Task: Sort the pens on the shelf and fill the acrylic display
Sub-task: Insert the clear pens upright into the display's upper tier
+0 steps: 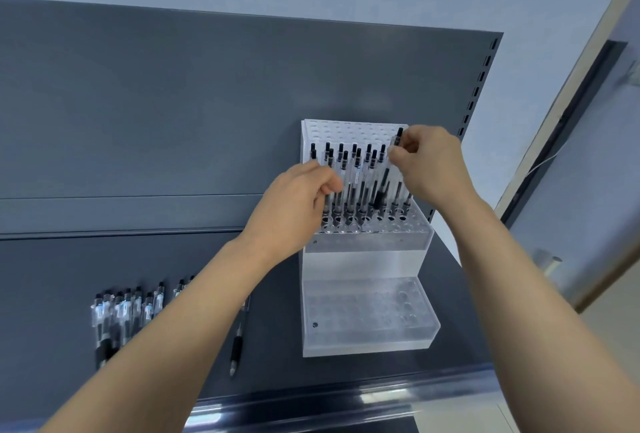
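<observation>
The dark grey shelf [69, 259] runs wide to the left with bare surface in front of its back panel [173, 103], and the stepped acrylic display [367, 259] stands near its right end, close against that panel, its lower tier [367, 308] short of the shelf's front edge. Standing pens [356, 169] crowd the upper tier, where the left hand [294, 204] curls its fingers round those at the left end and the right hand [433, 162] pinches one tilted pen [384, 176] near its cap at the right side. A row of loose pens [121, 308] lies well to the left, partly behind the left forearm, with a single pen [237, 346] between it and the display.
</observation>
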`<act>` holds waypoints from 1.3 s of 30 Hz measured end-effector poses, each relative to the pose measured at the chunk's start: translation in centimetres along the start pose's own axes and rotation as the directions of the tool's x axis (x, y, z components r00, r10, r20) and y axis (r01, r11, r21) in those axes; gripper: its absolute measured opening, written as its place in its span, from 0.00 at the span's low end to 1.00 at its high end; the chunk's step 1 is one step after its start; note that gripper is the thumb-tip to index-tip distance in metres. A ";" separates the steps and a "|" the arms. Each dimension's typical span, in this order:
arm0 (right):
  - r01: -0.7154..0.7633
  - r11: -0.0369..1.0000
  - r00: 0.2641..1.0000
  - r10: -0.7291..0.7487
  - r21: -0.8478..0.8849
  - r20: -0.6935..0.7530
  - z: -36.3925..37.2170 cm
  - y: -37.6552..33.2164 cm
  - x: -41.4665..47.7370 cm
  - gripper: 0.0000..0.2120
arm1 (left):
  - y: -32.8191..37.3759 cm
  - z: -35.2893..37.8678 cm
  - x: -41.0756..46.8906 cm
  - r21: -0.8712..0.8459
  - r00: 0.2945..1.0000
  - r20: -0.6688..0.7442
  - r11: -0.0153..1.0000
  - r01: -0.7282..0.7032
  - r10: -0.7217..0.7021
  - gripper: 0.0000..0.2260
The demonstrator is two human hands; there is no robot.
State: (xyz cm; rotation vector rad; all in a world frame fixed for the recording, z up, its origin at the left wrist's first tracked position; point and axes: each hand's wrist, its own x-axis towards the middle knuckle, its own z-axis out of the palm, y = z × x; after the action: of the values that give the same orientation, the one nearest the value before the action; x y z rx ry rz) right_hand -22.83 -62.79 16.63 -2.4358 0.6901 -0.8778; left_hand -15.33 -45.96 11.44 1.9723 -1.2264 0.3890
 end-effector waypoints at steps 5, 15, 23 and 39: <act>-0.030 0.998 0.990 0.038 -0.060 0.138 0.9 0.6 0.1 0.08 | -0.1 -0.1 -0.1 0.041 1.000 0.025 0.999 -0.018 0.017 0.17; -0.100 0.992 0.988 0.109 -0.082 0.110 1.6 0.8 -0.3 0.10 | -0.1 0.5 0.1 0.039 0.998 0.060 0.999 -0.028 0.025 0.16; -0.108 0.993 0.981 0.113 -0.044 0.160 1.2 0.8 -0.3 0.10 | -0.1 0.7 -0.1 0.028 0.998 0.068 0.999 -0.021 0.019 0.16; -0.040 0.995 0.998 0.044 -0.097 0.047 -0.7 -0.6 -2.1 0.07 | -0.2 -0.7 -1.4 0.049 0.999 0.023 0.998 -0.032 0.031 0.16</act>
State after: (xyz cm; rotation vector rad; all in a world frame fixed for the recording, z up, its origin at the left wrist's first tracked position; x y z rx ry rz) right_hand -24.53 -61.26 16.52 -2.5083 0.7790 -0.7824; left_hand -15.78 -44.56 10.94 2.0060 -1.2736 0.4181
